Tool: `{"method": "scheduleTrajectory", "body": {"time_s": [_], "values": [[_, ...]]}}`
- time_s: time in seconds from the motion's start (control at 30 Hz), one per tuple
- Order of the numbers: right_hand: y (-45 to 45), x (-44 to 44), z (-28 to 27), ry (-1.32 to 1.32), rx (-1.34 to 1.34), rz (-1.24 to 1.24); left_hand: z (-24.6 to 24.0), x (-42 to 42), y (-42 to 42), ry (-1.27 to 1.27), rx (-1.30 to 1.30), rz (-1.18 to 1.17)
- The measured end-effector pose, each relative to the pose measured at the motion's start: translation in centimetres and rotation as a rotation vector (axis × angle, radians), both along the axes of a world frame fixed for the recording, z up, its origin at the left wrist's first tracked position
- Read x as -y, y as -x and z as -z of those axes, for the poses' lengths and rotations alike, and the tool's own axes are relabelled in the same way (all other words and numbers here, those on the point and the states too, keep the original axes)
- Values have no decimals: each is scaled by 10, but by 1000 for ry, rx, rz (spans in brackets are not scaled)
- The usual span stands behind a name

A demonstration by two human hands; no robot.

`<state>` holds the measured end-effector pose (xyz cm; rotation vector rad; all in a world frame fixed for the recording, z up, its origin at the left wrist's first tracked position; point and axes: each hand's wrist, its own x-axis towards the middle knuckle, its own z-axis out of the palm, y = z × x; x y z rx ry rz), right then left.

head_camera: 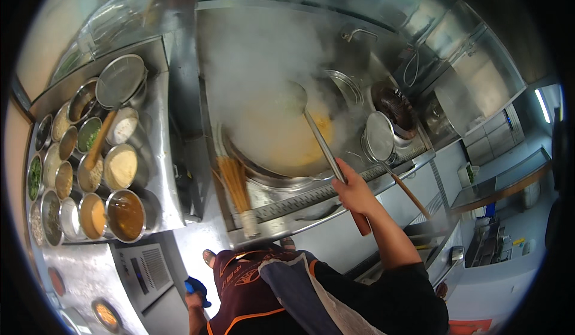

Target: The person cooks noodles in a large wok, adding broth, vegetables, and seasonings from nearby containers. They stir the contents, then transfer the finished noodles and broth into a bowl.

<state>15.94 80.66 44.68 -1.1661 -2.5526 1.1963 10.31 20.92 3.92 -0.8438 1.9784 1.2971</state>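
My right hand (353,189) grips a long-handled ladle (320,134) by its metal shaft, just above the brown wooden end. The ladle's head reaches into a large wok (260,169) of yellowish liquid (298,153). Thick steam rises from it and blurs the ladle head and the far side of the wok. Low at my left side, my left hand (194,299) is closed around a bunched blue cloth (197,288). Left of the wok stands a bamboo wok brush (234,178), bristles toward the stove front.
Several metal pots of seasonings (121,166) crowd the steel counter at left, with a wooden-handled strainer (120,81) across them. A wire-mesh skimmer (380,135) rests right of the wok, its handle jutting past the stove edge. A faucet (361,33) stands behind.
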Motion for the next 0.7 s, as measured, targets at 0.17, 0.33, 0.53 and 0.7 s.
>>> {"method": "scheduleTrajectory", "body": {"time_s": [0.17, 0.33, 0.53, 0.7], "values": [[-17, -109, 71, -211, 260, -65, -45, -110, -58, -136, -78, -113], [-43, -134, 58, 781, 35, -119, -104, -169, -86, -437, -194, -151], [-79, -134, 4, 1314, -97, 51, -174, -212, -55, -854, -82, -262], [-99, -116, -20, 1087, -9, -107, -213, -266, -22, -944, -134, -62]]}}
